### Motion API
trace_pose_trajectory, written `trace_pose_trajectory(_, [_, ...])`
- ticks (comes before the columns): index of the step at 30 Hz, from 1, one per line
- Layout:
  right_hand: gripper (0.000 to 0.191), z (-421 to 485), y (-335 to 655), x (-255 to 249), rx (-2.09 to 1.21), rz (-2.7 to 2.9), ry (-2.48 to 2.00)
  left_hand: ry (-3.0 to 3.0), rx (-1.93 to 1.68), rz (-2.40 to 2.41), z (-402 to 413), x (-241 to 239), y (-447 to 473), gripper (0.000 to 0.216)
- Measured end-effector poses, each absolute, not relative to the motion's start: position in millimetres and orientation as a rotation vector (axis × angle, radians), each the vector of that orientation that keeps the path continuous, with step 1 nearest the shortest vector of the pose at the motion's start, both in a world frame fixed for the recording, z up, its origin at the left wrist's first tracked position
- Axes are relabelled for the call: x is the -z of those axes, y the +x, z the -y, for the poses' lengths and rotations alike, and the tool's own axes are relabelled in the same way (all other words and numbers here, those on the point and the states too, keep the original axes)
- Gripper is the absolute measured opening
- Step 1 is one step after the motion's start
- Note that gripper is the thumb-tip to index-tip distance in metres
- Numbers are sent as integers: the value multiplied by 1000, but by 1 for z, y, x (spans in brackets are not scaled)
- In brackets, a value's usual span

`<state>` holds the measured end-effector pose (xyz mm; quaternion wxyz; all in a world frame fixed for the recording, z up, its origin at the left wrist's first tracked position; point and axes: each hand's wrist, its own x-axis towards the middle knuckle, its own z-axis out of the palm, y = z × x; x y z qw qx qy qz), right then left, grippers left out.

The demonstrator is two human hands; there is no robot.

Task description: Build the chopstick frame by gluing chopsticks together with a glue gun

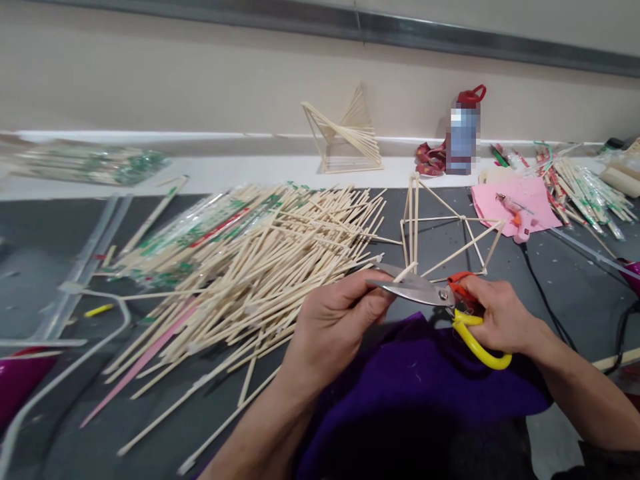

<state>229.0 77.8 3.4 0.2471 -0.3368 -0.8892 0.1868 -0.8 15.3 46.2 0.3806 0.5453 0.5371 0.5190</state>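
Note:
My right hand point(500, 313) grips a pair of scissors point(425, 291) with one yellow and one orange-red handle, its blades parted and pointing left. Between the blades lies the end of a thin wooden stick point(406, 273). My left hand point(340, 320) is closed, thumb and fingers pinching that stick beside the blade tips; most of it is hidden in the hand. Just beyond the blades stands an open frame of joined sticks point(440, 257). To the left of my left hand spreads a large heap of loose wooden sticks point(270, 260).
A twisted stick model point(345, 137) and a bottle with a red lid point(463, 137) stand along the wall. A pink glue gun point(521, 227) rests on pink paper point(485, 203), its black cord trailing forward. Wrapped chopsticks point(90, 163) lie at the far left. Purple cloth point(425, 393) is nearest me.

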Motion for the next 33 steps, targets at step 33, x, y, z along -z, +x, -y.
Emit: trace_pose_trajectory(33, [14, -75, 224, 1, -394, 2469, -947, 2080, -1449, -1910, -14, -25, 7, 15])
